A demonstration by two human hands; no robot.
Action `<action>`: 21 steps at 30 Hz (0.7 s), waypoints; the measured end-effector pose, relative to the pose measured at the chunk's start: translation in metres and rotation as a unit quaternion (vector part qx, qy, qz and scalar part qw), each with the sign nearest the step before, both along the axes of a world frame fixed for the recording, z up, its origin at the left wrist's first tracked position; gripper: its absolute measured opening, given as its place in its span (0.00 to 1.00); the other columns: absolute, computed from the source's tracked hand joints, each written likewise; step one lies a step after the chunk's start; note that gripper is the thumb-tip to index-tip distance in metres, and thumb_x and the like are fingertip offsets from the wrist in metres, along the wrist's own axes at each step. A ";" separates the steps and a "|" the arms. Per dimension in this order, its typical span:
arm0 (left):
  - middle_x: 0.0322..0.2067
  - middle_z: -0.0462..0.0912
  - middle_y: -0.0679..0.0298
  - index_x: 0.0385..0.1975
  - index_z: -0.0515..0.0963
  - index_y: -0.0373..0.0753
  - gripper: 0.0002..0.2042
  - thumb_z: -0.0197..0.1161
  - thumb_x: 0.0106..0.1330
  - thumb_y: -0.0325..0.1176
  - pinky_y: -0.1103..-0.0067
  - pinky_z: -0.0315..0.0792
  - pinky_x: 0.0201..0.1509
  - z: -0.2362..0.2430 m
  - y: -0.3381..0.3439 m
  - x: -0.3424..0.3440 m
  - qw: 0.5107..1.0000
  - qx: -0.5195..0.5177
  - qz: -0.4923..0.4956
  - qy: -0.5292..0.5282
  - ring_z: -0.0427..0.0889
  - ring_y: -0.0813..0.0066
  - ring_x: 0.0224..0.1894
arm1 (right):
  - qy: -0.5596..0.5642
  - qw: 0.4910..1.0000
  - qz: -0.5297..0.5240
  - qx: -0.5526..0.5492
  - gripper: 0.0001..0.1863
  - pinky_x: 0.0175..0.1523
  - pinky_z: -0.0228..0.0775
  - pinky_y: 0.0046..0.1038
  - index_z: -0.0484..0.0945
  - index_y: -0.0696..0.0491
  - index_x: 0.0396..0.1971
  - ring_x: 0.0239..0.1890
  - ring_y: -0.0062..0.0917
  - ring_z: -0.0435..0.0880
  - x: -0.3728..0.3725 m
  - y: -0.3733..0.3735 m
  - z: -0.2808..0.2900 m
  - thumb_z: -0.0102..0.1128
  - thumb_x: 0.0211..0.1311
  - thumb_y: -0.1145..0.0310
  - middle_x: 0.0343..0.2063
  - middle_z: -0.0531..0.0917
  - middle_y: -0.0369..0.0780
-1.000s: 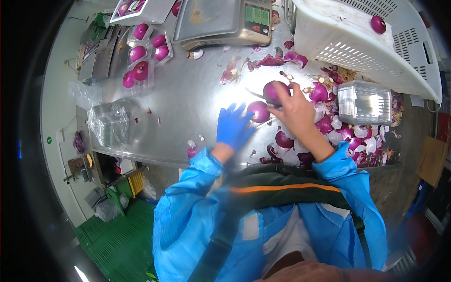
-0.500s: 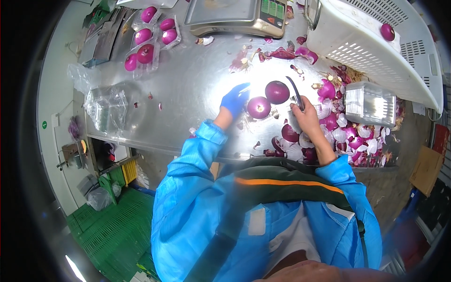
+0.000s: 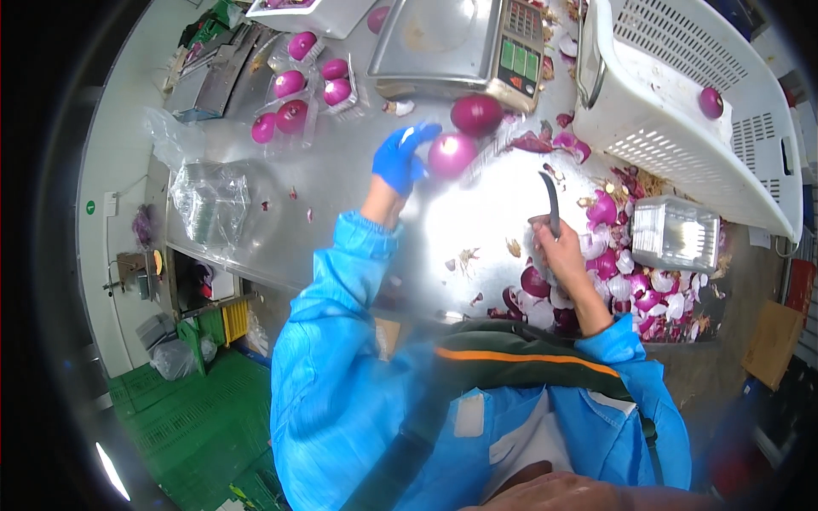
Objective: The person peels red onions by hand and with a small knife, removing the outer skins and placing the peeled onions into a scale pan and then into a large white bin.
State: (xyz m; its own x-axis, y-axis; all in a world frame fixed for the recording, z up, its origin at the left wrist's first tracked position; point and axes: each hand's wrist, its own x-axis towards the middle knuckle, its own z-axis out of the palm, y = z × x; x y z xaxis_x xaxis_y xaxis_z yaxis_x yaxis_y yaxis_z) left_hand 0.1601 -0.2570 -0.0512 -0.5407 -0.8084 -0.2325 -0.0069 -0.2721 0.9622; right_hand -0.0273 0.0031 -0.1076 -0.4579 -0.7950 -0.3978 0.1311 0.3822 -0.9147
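Observation:
My left hand (image 3: 400,158), in a blue glove, grips the left end of a clear plastic tray (image 3: 497,146) carrying two red onions, one paler under glare (image 3: 452,155) and one darker (image 3: 476,115). They hang a little above the steel table, just short of the scale; glare hides much of the tray's outline. My bare right hand (image 3: 562,249) is closed around a small knife (image 3: 551,203) with a dark curved blade pointing away from me. Beside that hand lies a heap of red onions (image 3: 601,207) and loose skins.
A weighing scale (image 3: 439,53) stands at the far middle. At far left are packed onion trays (image 3: 290,117) and a plastic-wrapped stack (image 3: 209,204). On the right are a white perforated crate (image 3: 648,115) and stacked clear trays (image 3: 676,234). Skin scraps litter the steel table (image 3: 332,238).
My left hand has lifted the two onions in their tray away from me and leftward, toward the scale. My right hand stays near the heap with the knife. The view has shifted slightly.

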 end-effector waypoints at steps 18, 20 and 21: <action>0.44 0.80 0.56 0.50 0.70 0.40 0.16 0.50 0.69 0.43 0.72 0.79 0.27 -0.002 -0.155 -0.036 0.985 0.011 0.166 -0.053 0.84 0.56 0.29 | 0.106 0.994 0.013 0.012 0.08 0.20 0.56 0.17 0.78 0.57 0.37 0.16 0.11 0.67 -0.003 0.049 -0.047 0.57 0.66 0.67 0.17 0.74 0.29; 0.45 0.80 0.56 0.50 0.70 0.40 0.17 0.50 0.69 0.43 0.72 0.79 0.27 0.003 -0.152 -0.039 0.983 0.009 0.171 -0.063 0.84 0.56 0.29 | 0.156 0.987 0.032 0.014 0.08 0.20 0.57 0.17 0.79 0.57 0.36 0.16 0.11 0.68 -0.001 0.049 -0.056 0.58 0.66 0.67 0.17 0.74 0.29; 0.44 0.80 0.57 0.50 0.70 0.39 0.16 0.50 0.69 0.43 0.72 0.79 0.27 0.006 -0.150 -0.042 0.983 0.016 0.170 -0.066 0.84 0.55 0.29 | 0.175 0.984 0.038 0.001 0.08 0.21 0.57 0.17 0.79 0.57 0.36 0.17 0.11 0.68 0.001 0.048 -0.057 0.58 0.65 0.67 0.17 0.74 0.30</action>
State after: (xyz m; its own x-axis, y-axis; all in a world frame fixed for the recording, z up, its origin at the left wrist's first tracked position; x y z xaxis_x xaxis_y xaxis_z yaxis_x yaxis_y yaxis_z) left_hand 0.1179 -0.4071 -0.0456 -0.2040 -0.9281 -0.3114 -0.0344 -0.3111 0.9497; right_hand -0.0261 0.0516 -0.1645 -0.5067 -0.8315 -0.2278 -0.2212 0.3808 -0.8978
